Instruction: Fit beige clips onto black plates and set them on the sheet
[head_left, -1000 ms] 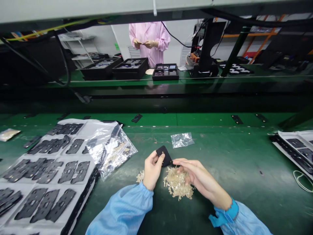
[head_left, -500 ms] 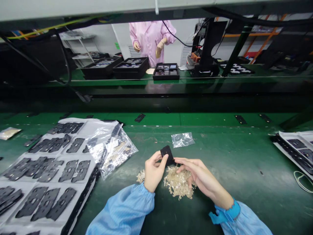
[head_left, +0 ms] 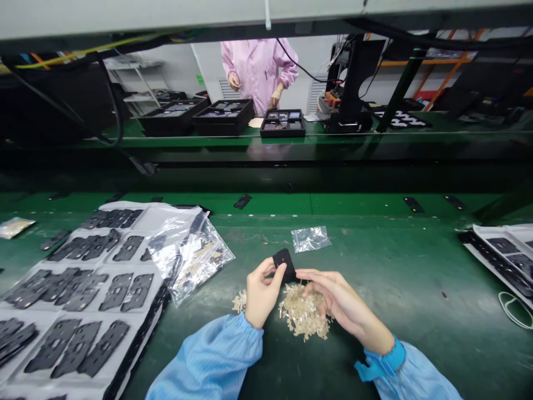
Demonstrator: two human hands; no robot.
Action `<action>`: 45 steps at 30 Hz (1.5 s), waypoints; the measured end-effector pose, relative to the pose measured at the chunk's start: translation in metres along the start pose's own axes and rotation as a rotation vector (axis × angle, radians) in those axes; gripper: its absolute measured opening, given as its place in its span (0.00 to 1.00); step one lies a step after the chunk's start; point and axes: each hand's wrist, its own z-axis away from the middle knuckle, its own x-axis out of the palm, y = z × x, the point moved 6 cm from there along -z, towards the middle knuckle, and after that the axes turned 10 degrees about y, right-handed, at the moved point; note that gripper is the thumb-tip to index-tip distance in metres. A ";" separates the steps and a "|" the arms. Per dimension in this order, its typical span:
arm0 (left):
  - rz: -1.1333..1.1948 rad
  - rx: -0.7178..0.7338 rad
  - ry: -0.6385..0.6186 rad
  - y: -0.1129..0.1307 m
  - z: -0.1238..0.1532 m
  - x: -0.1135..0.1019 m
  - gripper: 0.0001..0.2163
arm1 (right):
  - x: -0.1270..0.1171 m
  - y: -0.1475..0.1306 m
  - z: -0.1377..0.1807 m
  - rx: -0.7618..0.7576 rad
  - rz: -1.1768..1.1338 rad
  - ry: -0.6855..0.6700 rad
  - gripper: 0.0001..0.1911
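Note:
My left hand (head_left: 264, 288) pinches a small flat black plastic part (head_left: 283, 265) between thumb and fingers, holding it tilted up above the table. My right hand (head_left: 337, 297) has its fingers stretched out, with the index fingertip at the part's lower right edge. Its lower fingers hang over a heap of small beige pieces (head_left: 306, 319), and no object shows in its grasp. A smaller cluster of beige pieces (head_left: 240, 300) lies beside my left wrist, partly hidden by it.
On the left, a white compartment tray (head_left: 144, 289) holds several black parts, with a clear bag of beige pieces (head_left: 204, 253) on its edge. A small clear bag (head_left: 311, 239) lies ahead. Black parts (head_left: 242, 201) lie on the green strip. Another tray (head_left: 495, 266) stands right. Beyond, a person (head_left: 258, 72) stands behind black boxes (head_left: 225, 119).
Black parts on the green strip have shifted slightly right. My hands and the held part stay almost still. The person opposite has lowered one hand.

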 end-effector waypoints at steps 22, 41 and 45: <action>0.067 -0.088 -0.123 0.003 0.001 0.007 0.13 | -0.013 0.007 -0.011 0.030 0.020 0.033 0.11; 0.166 -0.266 -0.267 0.003 0.005 0.012 0.14 | -0.013 0.021 -0.018 0.017 0.072 0.105 0.12; 0.196 -0.264 -0.233 0.000 0.006 0.011 0.13 | -0.010 0.024 -0.018 0.064 -0.037 0.048 0.11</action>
